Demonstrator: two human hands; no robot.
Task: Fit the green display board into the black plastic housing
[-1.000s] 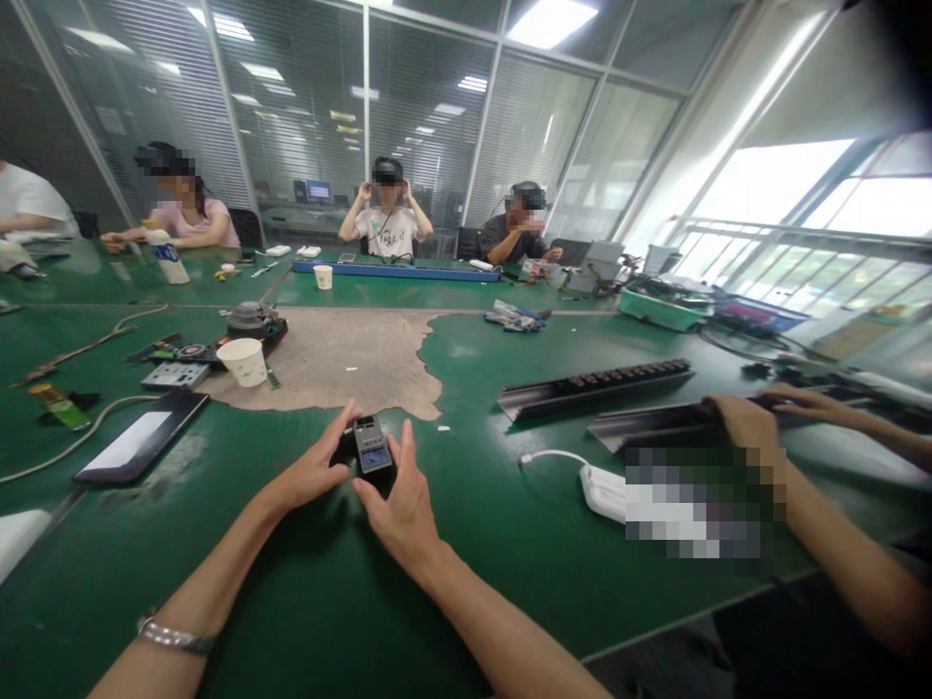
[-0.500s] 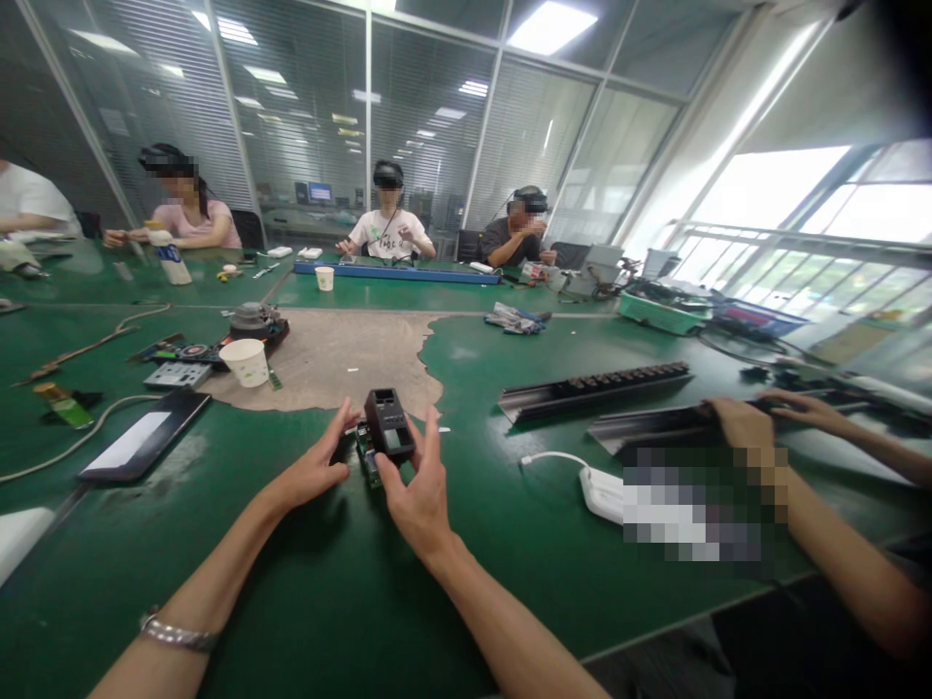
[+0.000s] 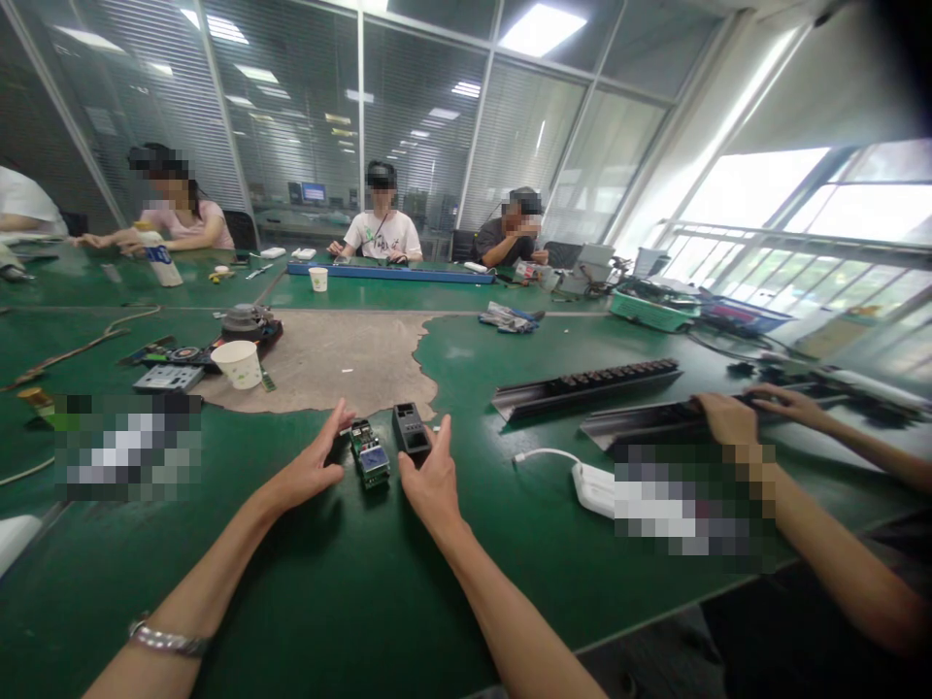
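Note:
A small green circuit board (image 3: 371,456) with a little screen lies on the green table between my hands. My left hand (image 3: 310,471) rests just left of it, thumb and fingers apart, holding nothing; whether a fingertip touches the board's edge I cannot tell. To the right of the board, the black plastic housing (image 3: 412,430) with cut-out openings sits between the thumb and fingers of my right hand (image 3: 435,482). The housing is apart from the board, and its underside is hidden.
A paper cup (image 3: 239,365) and dismantled parts stand left on a brown sheet (image 3: 327,354). Black metal rails (image 3: 586,388) lie right, where another person's hands (image 3: 728,422) touch one. A white device (image 3: 593,488) with a short cable lies nearer. Several people sit opposite.
My right hand has lifted the black housing off the circuit board and moved it to the right, baring the board. My left hand has stayed nearly still.

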